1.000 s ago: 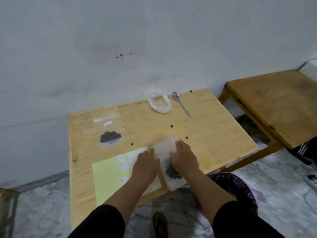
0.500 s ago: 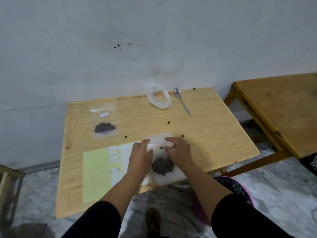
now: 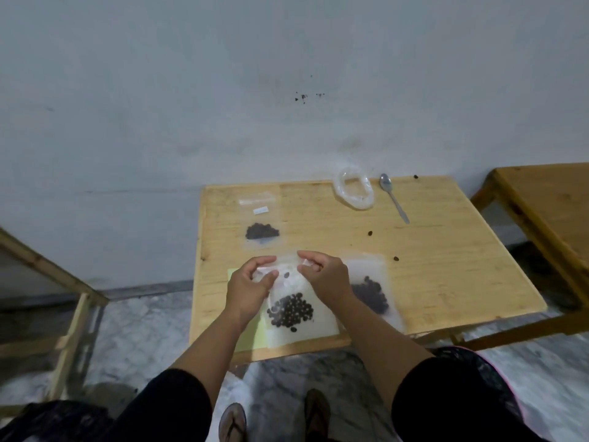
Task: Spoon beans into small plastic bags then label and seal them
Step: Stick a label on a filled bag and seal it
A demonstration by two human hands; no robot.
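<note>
A small clear plastic bag [image 3: 296, 327] with a heap of dark beans in its lower part hangs upright over the near edge of the wooden table [image 3: 446, 266]. My left hand [image 3: 251, 288] pinches its top left corner and my right hand [image 3: 325, 275] pinches its top right. A second bag of beans [image 3: 373, 291] lies flat just right of my right hand. A third, labelled bag of beans [image 3: 259, 224] lies at the table's far left. The spoon [image 3: 393, 196] rests at the back, beside a rolled clear plastic bag [image 3: 353, 193].
A yellow-green label sheet [image 3: 251, 334] lies under the held bag at the near edge. Several loose beans [image 3: 369, 233] are scattered on the table. Another wooden table [image 3: 548, 212] stands to the right, a wooden frame [image 3: 57, 275] to the left. A black bin bag [image 3: 478, 371] sits by my right knee.
My hands went from pressing a bag flat on the table to pinching the top corners of a bag held upright. The view shifted right, so the table now sits further right.
</note>
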